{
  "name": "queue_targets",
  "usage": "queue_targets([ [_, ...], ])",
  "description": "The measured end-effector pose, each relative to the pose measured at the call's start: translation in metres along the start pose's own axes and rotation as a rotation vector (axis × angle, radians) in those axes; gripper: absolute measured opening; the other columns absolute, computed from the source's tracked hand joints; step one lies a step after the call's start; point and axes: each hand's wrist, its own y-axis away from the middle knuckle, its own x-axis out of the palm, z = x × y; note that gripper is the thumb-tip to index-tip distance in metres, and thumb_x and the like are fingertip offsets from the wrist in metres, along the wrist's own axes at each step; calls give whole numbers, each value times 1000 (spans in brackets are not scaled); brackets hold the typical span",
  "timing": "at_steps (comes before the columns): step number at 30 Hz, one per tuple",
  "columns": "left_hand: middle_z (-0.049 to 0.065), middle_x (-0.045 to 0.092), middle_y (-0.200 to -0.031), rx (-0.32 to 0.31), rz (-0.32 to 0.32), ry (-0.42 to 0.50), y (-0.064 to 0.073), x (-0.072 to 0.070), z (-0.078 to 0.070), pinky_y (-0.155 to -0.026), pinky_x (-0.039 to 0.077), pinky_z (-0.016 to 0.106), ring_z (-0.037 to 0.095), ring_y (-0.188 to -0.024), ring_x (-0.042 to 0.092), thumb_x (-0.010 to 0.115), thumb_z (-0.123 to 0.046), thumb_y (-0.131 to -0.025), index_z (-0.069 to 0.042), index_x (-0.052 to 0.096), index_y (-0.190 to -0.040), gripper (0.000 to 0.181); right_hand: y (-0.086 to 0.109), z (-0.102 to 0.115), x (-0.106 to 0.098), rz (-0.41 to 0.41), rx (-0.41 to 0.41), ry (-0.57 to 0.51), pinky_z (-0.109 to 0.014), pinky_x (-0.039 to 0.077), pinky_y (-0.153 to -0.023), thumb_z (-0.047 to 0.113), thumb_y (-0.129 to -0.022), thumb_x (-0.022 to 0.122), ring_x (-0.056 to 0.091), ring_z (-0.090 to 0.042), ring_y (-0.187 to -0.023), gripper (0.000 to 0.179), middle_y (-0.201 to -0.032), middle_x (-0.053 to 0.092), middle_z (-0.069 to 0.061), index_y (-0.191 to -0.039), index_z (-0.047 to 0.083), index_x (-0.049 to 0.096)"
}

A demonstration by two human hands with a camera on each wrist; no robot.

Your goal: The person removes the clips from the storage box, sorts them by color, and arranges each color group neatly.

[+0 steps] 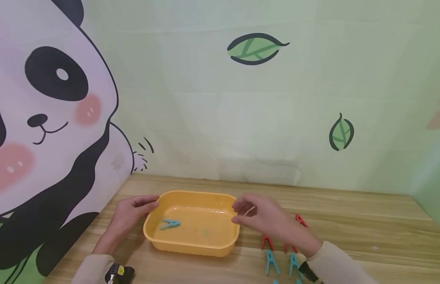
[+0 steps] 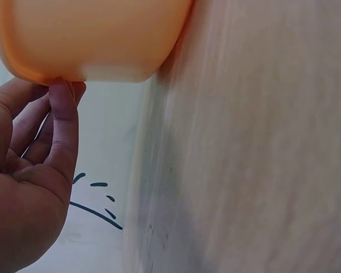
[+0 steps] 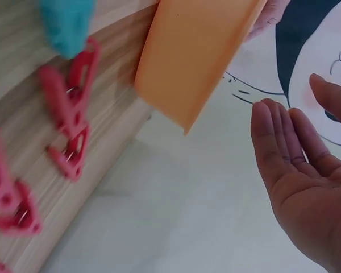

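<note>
A yellow plastic basin (image 1: 191,248) stands on the wooden table, with one blue clothespin (image 1: 170,224) lying inside it toward the left. My left hand (image 1: 129,213) is at the basin's left rim. In the left wrist view, its thumb and fingertips (image 2: 62,96) come together on the rim and pinch it. At the basin's right side is my right hand (image 1: 264,215), which overlaps the rim in the head view. The right wrist view shows that hand apart from the basin, palm turned toward it, fingers extended and nothing held.
Right of the basin, under and beside my right forearm, lie red clothespins (image 1: 267,241) and blue clothespins (image 1: 271,262), several in all. Behind the table (image 1: 365,232) rises a pale green backdrop (image 1: 191,130) with a panda (image 1: 74,134) printed on its left side.
</note>
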Motion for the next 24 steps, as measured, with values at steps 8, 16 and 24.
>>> queue_targets([
  [8, 11, 74, -129, 8, 2, 17, 0, 2, -1, -85, 57, 21, 16, -113, 69, 80, -28, -98, -3, 75, -130, 42, -39, -4, 31, 45, -85, -3, -26, 59, -81, 13, -95, 83, 69, -12, -93, 18, -101, 73, -4, -107, 5, 72],
  [16, 11, 74, -130, 5, -4, 4, 1, 0, -2, -85, 56, 21, 18, -114, 68, 80, -30, -98, -4, 75, -131, 43, -71, -1, 69, 116, -104, 18, -20, 57, -81, 16, -94, 84, 70, -17, -97, 25, -106, 73, -8, -112, 4, 71],
  [24, 11, 74, -130, 11, -4, 3, 1, 0, 0, -85, 56, 21, 21, -116, 68, 80, -31, -98, -4, 75, -131, 43, -95, 6, 102, 135, -32, 83, -20, 55, -86, 13, -91, 86, 69, -13, -95, 26, -106, 75, -9, -111, 3, 73],
])
